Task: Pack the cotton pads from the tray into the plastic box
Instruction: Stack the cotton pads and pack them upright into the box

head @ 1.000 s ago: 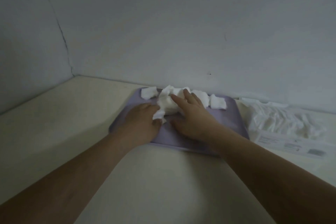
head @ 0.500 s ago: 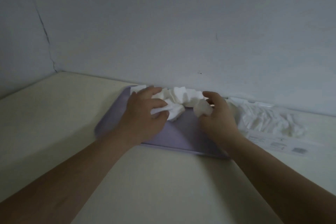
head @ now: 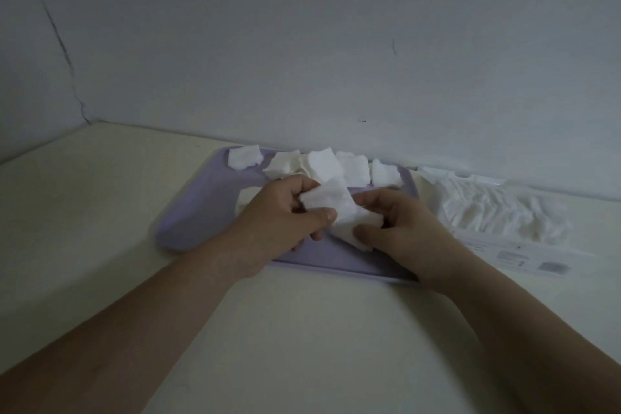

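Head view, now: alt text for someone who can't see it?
The left hand and right hand together grip a bunch of white cotton pads above a lilac tray on a pale table. More loose pads lie along the tray's far edge; a crinkled clear plastic package lies right of the tray.

Dim, bluish, soft light — slight blur, wide-angle bowing.
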The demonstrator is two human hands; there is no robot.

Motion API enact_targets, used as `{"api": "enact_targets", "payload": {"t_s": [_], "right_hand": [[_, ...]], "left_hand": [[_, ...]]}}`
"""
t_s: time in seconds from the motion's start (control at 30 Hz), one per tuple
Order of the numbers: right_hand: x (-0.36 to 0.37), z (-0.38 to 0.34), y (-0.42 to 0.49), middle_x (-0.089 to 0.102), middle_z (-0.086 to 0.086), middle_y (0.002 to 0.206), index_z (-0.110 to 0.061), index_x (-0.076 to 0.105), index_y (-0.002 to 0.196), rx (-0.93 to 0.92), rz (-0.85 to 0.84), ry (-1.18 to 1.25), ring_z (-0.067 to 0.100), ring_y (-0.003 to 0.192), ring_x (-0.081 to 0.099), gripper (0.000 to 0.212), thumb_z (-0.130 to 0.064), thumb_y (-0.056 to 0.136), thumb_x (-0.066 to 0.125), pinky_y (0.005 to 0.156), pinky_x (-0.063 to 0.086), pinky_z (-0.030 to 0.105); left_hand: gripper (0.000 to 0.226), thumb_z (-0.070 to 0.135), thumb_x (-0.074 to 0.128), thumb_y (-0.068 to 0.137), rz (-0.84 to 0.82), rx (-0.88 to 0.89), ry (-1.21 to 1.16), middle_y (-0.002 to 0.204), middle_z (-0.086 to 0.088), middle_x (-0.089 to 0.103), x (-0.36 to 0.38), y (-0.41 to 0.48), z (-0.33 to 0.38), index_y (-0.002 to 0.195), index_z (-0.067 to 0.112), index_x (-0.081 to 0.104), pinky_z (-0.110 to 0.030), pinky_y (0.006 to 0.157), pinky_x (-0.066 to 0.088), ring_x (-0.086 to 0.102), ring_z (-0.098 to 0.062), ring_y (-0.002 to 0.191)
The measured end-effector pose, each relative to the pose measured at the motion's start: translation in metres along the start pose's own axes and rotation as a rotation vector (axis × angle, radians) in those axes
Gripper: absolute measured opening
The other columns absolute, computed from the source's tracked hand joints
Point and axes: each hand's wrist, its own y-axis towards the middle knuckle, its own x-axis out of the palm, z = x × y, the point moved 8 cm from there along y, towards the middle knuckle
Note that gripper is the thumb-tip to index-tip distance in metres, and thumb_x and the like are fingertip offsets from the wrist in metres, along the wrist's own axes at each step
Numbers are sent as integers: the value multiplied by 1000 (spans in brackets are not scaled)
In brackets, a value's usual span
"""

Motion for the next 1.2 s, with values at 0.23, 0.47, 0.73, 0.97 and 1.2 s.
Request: {"api": "enact_targets", "payload": {"t_s": [0.23,0.47,0.73,0.97,1.2], "right_hand": [[-7,-12,-4,76,10,82,-2,74,96,-49,123,179,16,70,66,18,7,81,77,68,56,27],[0,-19,-12,81,8,101,-9,79,104,-85,87,151,17,91,73,22,5,89,71,92,59,34],[3,-18,-14,79,12,105,-12,76,105,-38,83,253,20,95,72,26,7,95,62,95,57,38],[13,-24,-17,78,13,109,-8,72,109,-93,-55,257,26,98,74,37,4,75,80,95,58,35],[7,-30,-14,76,-8,102,-29,69,108,-231,99,-199,11,93,71,39,2,84,62,89,55,28]], "left_hand": [[14,11,71,95,-173,8,-29,64,13,61,10,0,-4,107,14,77,-16,52,34,45,-4,56],[12,10,81,86,-71,35,21,93,-7,80,9,-2,-1,91,19,75,-32,84,57,71,-14,84],[15,29,85,72,-29,33,86,95,-16,78,10,-3,-2,82,27,73,-60,98,54,71,-42,101],[47,35,93,64,61,17,123,77,-13,68,5,-2,-3,102,26,68,-35,62,47,57,-26,66],[11,13,84,83,20,81,209,63,-4,47,11,-5,3,90,17,77,-15,49,29,37,-11,56]]}}
